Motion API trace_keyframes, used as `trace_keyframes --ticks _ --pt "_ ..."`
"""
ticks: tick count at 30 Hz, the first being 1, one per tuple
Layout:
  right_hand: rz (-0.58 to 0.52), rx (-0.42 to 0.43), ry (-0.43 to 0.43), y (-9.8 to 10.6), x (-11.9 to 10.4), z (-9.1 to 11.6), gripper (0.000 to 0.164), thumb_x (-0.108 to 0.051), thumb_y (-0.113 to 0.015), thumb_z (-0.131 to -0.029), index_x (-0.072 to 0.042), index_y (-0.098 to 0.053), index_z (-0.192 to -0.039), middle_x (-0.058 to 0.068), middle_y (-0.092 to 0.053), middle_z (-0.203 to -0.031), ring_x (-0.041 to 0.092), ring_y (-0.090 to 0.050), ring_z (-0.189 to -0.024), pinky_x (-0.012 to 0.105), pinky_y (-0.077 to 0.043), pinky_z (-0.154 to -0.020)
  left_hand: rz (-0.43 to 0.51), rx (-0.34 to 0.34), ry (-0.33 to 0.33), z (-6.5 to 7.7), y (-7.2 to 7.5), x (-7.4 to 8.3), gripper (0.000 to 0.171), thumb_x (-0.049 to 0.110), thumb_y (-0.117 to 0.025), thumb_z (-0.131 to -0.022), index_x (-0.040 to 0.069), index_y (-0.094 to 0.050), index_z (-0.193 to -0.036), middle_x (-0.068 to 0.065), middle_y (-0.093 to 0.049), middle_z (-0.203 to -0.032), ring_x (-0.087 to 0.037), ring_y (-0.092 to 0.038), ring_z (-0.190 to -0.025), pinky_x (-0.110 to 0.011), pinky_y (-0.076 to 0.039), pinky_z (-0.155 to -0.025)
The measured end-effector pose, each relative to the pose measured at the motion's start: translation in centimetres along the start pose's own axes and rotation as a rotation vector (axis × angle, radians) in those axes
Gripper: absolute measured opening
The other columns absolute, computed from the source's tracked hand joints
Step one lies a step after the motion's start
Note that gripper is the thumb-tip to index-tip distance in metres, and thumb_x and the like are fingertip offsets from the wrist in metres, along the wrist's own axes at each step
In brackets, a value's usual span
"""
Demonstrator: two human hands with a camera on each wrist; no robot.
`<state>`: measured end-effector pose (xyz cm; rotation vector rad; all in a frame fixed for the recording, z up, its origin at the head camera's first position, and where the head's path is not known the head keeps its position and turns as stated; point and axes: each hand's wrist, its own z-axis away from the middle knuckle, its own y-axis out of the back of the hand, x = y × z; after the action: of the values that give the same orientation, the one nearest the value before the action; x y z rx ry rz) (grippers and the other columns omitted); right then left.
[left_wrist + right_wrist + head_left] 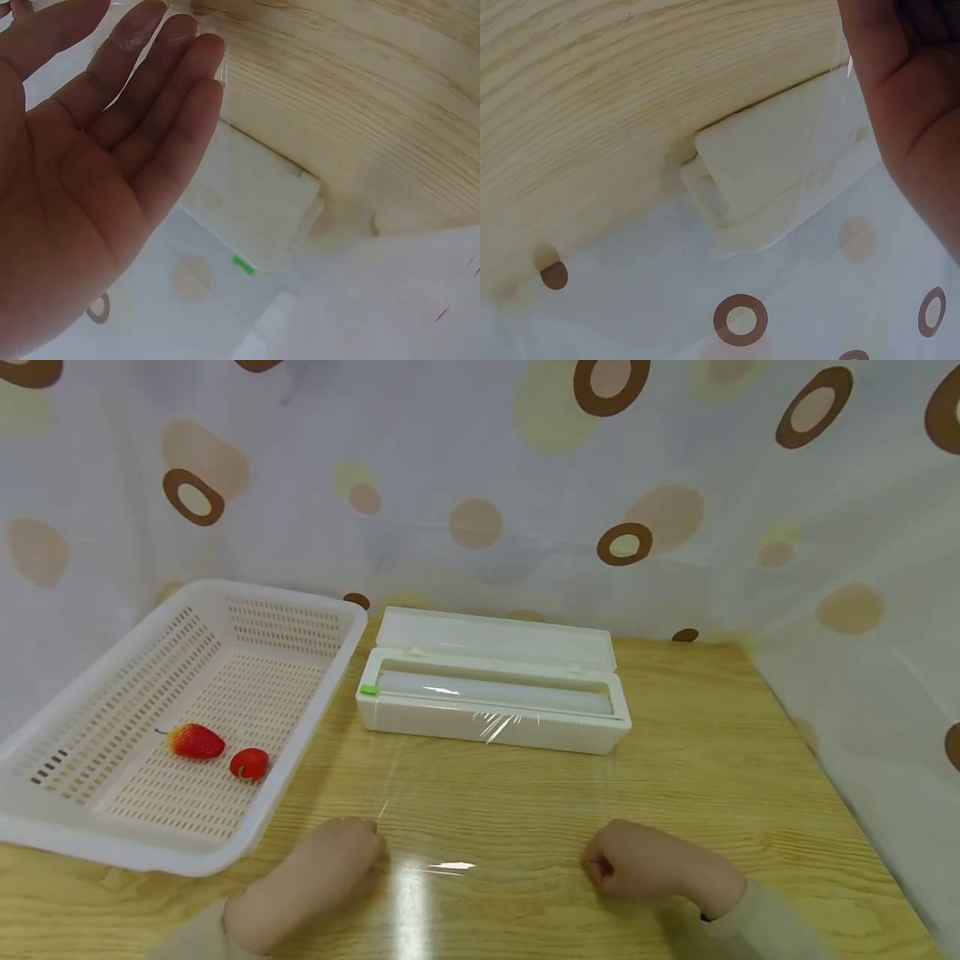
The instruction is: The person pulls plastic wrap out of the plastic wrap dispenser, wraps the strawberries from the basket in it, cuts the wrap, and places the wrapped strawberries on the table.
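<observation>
A white plastic wrap dispenser (611,737) stands on the table, its lid (495,639) tilted back. Inside it lies a roll (495,691). From the roll a clear sheet of plastic wrap (452,866) stretches toward me over the dispenser's front edge. My left hand (341,864) pinches the sheet's near left corner; in the left wrist view the fingers (161,124) are only gently bent, with film across the fingertips. At the near right corner my right hand (641,860) grips the sheet with curled fingers, largely cut off in the right wrist view.
Left of the dispenser sits a white perforated basket (307,718) holding a red-yellow toy strawberry (197,741) and a small red one (250,764). A green slider (369,690) marks the dispenser's left end. A spotted curtain (480,468) hangs behind and to the right of the wooden table (720,760).
</observation>
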<state>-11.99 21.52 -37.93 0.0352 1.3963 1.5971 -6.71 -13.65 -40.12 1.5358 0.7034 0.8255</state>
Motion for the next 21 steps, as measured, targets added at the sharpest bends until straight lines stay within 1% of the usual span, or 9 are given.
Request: trace_keyframes --ticks 5,9,11,15,21 --pt "0.008 0.009 -0.028 -0.45 0.16 -0.38 0.027 0.005 -0.055 -0.073 -0.013 -0.045 -0.056 -0.013 -0.031 -0.054 -0.002 -0.027 -0.049 0.015 -0.027 -0.049 0.026 0.008 -0.002 -0.10 -0.07 -0.23 0.014 0.010 -0.068 -0.069 0.009 -0.057 -0.060 -0.004 -0.056 -0.061 -0.020 -0.054 -0.055 -0.037 -0.049 -0.051" --pt "0.032 0.022 -0.034 -0.77 0.22 -0.63 0.027 0.006 -0.055 -0.071 -0.014 -0.045 -0.055 -0.013 -0.031 -0.054 -0.001 -0.026 -0.048 0.016 -0.026 -0.048 0.025 0.044 -0.008 -0.08 -0.18 -0.28 0.018 0.010 -0.066 -0.068 0.011 -0.054 -0.055 -0.002 -0.053 -0.058 -0.019 -0.051 -0.052 -0.036 -0.046 -0.048" --pt "0.037 0.025 -0.040 -0.87 0.19 -0.72 0.027 0.006 -0.055 -0.070 -0.014 -0.045 -0.055 -0.013 -0.031 -0.054 -0.001 -0.026 -0.048 0.016 -0.025 -0.048 0.021 0.055 -0.011 -0.08 -0.18 -0.22 0.022 0.013 -0.066 -0.071 0.011 -0.053 -0.053 -0.002 -0.052 -0.057 -0.018 -0.050 -0.051 -0.035 -0.046 -0.047" --pt "0.036 0.026 -0.053 -0.92 0.02 -0.84 0.027 0.006 -0.056 -0.068 -0.014 -0.044 -0.055 -0.013 -0.029 -0.054 0.000 -0.025 -0.048 0.016 -0.024 -0.047 0.023 0.039 0.013 -0.11 -0.06 -0.12 0.029 0.022 -0.067 -0.077 0.011 -0.053 -0.055 -0.002 -0.054 -0.056 -0.017 -0.052 -0.052 -0.036 -0.048 -0.049" --pt "0.040 0.021 -0.071 -0.97 -0.15 -0.95 0.028 0.006 -0.055 -0.068 -0.015 -0.042 -0.054 -0.012 -0.027 -0.053 0.001 -0.023 -0.049 0.017 -0.022 -0.047 0.048 0.011 0.066 0.03 -0.12 -0.08 0.025 0.024 -0.068 -0.078 0.012 -0.053 -0.062 -0.002 -0.055 -0.059 -0.019 -0.053 -0.055 -0.038 -0.049 -0.052"
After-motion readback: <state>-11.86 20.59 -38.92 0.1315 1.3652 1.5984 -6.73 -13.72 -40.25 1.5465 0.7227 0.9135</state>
